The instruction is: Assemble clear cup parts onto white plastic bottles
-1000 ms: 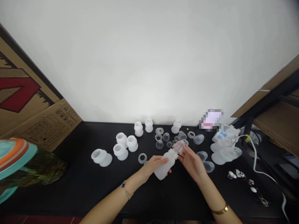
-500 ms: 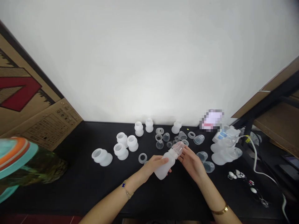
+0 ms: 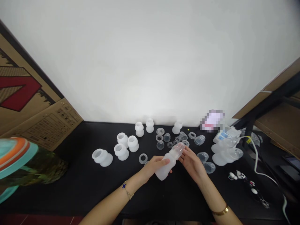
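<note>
A white baby bottle (image 3: 165, 166) is tilted above the black table, its top pointing up and to the right. Wrapped around its body is my left hand (image 3: 154, 165), thumb on the near side. A clear dome cap (image 3: 178, 149) sits over the bottle's neck. My right hand (image 3: 191, 161) has its fingers closed at the cap's right side; the fingertips are partly hidden behind it. A clear ring (image 3: 143, 158) lies left of the bottle. Two clear caps lie right of my right hand, the nearer one (image 3: 209, 167) closest to the wrist.
Several open white bottles (image 3: 121, 152) stand at the left and back of the black table (image 3: 77, 193). Clear rings and domes (image 3: 160, 144) lie in the middle. Assembled bottles (image 3: 220, 158), a white cable (image 3: 256, 156) and a beaded strand (image 3: 253, 187) are at right. A large jar (image 3: 35, 168) is at left.
The clear cap has shifted very slightly down and left along the bottle's neck. Both hands stay in nearly the same place.
</note>
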`<state>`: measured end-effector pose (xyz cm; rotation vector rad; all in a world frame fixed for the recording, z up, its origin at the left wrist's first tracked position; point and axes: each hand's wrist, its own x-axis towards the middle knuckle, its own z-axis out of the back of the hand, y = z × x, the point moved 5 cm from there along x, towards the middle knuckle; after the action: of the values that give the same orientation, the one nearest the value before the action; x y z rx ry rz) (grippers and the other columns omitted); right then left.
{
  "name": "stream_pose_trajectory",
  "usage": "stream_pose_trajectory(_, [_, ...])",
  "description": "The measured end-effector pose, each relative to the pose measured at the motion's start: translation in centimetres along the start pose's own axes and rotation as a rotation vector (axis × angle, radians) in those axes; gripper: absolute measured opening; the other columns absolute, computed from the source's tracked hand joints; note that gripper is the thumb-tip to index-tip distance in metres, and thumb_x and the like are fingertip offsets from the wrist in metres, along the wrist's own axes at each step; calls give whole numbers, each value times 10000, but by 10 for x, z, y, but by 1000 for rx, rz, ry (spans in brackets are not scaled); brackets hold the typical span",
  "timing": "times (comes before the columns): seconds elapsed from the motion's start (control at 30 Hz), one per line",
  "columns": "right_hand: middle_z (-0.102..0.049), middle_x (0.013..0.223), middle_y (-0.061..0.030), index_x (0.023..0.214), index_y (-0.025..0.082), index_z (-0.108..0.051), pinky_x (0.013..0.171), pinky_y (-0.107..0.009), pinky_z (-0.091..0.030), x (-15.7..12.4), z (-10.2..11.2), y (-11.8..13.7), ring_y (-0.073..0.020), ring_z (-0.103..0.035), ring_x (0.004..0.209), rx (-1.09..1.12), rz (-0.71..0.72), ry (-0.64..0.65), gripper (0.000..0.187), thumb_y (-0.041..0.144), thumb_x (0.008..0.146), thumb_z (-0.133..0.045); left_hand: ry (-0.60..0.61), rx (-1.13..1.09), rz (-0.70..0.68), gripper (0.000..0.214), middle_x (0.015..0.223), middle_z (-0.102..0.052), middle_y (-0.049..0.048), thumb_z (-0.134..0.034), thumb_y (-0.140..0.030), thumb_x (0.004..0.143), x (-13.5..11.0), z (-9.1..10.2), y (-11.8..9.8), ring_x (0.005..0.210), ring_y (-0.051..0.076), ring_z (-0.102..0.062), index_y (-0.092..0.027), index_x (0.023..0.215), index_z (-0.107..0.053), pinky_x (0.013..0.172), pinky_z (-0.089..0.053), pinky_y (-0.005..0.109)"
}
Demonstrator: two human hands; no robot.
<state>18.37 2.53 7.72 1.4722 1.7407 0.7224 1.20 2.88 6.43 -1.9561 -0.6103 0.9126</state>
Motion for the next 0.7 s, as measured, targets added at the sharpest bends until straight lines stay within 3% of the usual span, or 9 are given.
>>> stream_pose_trajectory(0.7, [-721, 1163, -67, 1112, 250, -709, 893, -386, -474, 2, 4, -3, -271, -632, 1072, -100, 7, 15, 262, 346, 869, -686, -1, 6, -7, 595, 739, -744, 98, -748, -637, 702, 2, -1, 0, 590, 165, -651, -86, 926, -723, 561, -472, 241])
